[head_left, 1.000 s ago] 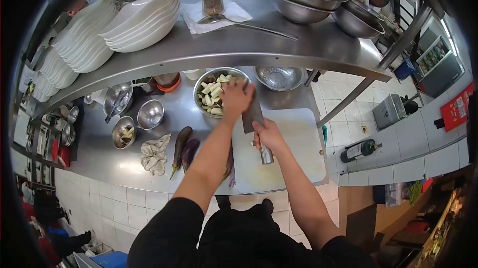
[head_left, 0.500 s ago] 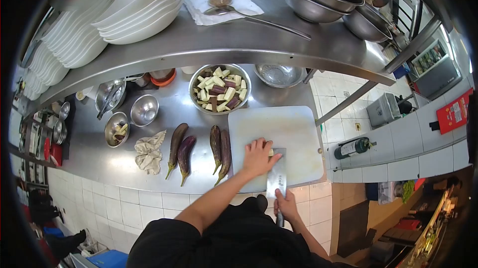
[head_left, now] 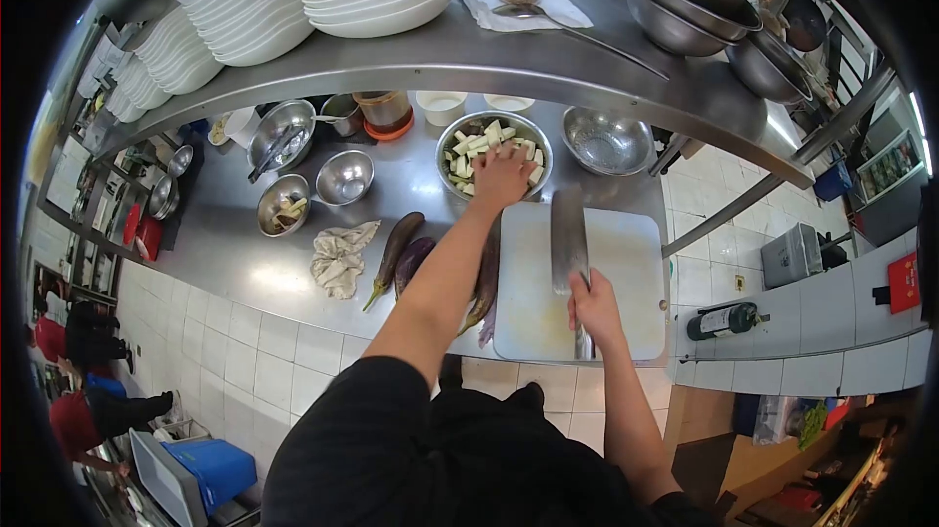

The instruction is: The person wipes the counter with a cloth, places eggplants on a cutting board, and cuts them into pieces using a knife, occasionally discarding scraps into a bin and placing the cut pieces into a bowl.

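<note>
My left hand (head_left: pixel 502 177) reaches over the steel bowl (head_left: pixel 549 140) of cut eggplant chunks (head_left: pixel 471 150). Its fingers are spread on top of the chunks; whether a piece lies under the palm is hidden. My right hand (head_left: pixel 595 309) grips a cleaver (head_left: pixel 569 243) by the handle, its broad blade blurred above the white cutting board (head_left: pixel 631 268). Left of the board lie whole eggplants (head_left: pixel 399 245), partly covered by my left forearm. A purplish scrap (head_left: pixel 487 327) rests at the board's left edge.
A crumpled cloth (head_left: pixel 342 258), a small steel bowl (head_left: pixel 344 178) and a bowl of trimmings (head_left: pixel 284 206) stand to the left. A perforated steel bowl (head_left: pixel 607 140) sits behind the board. Overhead, a steel shelf (head_left: pixel 430 52) carries white dishes (head_left: pixel 381 8) and steel bowls (head_left: pixel 685 3).
My left hand has moved from the board up to the bowl of chunks. The cleaver has lifted and turned in my right hand. The camera view has shifted left.
</note>
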A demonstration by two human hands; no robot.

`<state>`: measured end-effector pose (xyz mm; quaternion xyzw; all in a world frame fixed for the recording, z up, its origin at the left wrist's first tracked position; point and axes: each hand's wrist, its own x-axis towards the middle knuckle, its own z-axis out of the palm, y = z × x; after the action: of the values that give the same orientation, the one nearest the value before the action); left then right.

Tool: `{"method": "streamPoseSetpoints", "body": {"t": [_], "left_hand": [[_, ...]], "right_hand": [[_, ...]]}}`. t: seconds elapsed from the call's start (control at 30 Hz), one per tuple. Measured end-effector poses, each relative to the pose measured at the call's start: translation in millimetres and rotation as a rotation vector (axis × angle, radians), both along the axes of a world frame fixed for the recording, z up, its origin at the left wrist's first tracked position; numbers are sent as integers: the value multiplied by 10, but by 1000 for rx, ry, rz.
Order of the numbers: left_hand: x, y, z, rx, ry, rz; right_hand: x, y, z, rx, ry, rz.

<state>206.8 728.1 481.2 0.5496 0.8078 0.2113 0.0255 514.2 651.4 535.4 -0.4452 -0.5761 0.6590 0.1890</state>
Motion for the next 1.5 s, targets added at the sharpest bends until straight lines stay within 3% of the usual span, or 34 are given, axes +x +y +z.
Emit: {"method": "streamPoseSetpoints", "body": {"t": [0.07,0.13,0.17,0.23,0.27,0.3,0.33,0.47,0.53,0.6,0.73,0.77,0.8,0.87,0.97,1.03,1.27,1.4,1.47,1.5], "left_hand": [[-52,-403,210,462,147,23],[-339,-999,58,361,-178,72],[-358,-1375,78,54,-96,210],[-295,-2005,-51,-346,182,250],[-255,-2183,-91,-448,163,223],[-380,-2300,-448,-343,212,180],[-379,-2319,-408,-343,218,169],[-169,-2152,-136,35,4,165],[264,-1898,314,237,37,-16],[835,-1603,667,223,-138,-266],[1935,-952,198,203,-242,-647],[2199,-834,3,81,-295,-641],[2398,-767,-140,-43,-348,-636],[2642,-770,-260,-20,-274,-646],[2896,-776,-272,-19,-145,-636],[2957,-770,-235,-48,-82,-627],[2982,-732,-344,-55,-2,-610],[2988,-747,-314,-7,-16,-612],[2966,-713,-348,47,-124,-587],[2944,-704,-369,98,-238,-558]], "right_hand": [[328,-255,-182,225,-140,-10],[775,-368,-724,615,-290,62],[907,-469,-707,613,-296,44],[1114,-620,-624,219,-373,66],[1172,-663,-630,221,-370,52],[1222,-705,-641,197,-348,49],[1268,-749,-648,168,-325,45],[1648,-556,-720,41,-304,-32],[2003,-350,-759,125,-323,-16],[2437,-135,-846,152,-336,-117],[2921,175,-783,191,-285,-265],[2931,177,-776,192,-280,-275],[2910,156,-781,382,-349,-247],[2834,46,-821,747,-497,-191],[2459,-230,-637,564,-580,-170],[2223,-364,-390,390,-713,-34],[1997,-732,226,335,-733,45],[1841,-349,-723,485,-684,-35],[1946,37,-1008,324,-300,-181],[2055,118,-1010,319,-292,-186]]}}
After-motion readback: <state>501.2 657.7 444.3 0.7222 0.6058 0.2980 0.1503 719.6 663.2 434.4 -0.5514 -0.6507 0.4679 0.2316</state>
